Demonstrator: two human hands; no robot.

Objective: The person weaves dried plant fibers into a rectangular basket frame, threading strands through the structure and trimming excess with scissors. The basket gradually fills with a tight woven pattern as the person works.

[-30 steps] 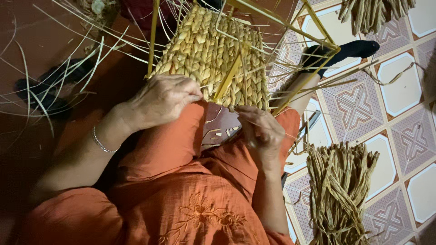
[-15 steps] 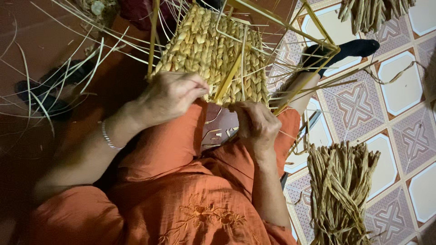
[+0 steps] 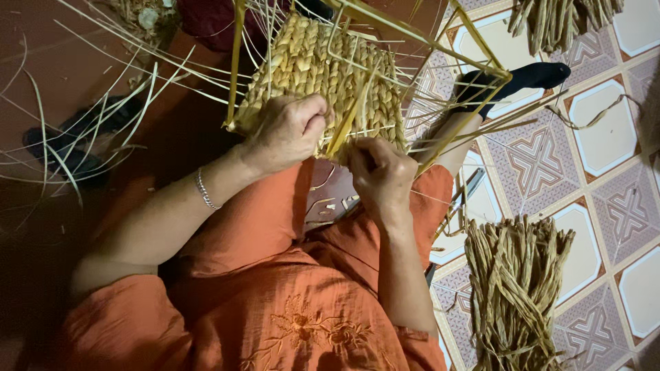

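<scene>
I sat on the floor with a half-woven basket (image 3: 323,75) propped on my lap, its plaited straw panel stretched over a thin yellow frame (image 3: 426,38). My left hand (image 3: 289,130) was curled against the near left edge of the weave, fingers closed on the panel to steady it. My right hand (image 3: 378,172) was pinched shut just below the near edge, closed on what looked like a thin strand, though the strand itself was too fine to make out between my fingers. A silver bracelet (image 3: 204,192) sat on my left wrist.

Loose pale stalks (image 3: 103,103) fanned out to the left over the dark red floor. A bundle of dried fibre (image 3: 515,288) lay to my right on the patterned tiles (image 3: 605,158), well apart from my hands, and a second bundle (image 3: 557,20) lay at the far right. My foot in a black sock (image 3: 522,75) rested beyond the frame.

As I judged it, the risk lay in the pull: tugged too hard, the dry strand could snap or drag the row out of line. If my left hand slackened, the panel could twist on the frame and loosen the weave. The stiff stalk ends stood near my fingers and could prick them.
</scene>
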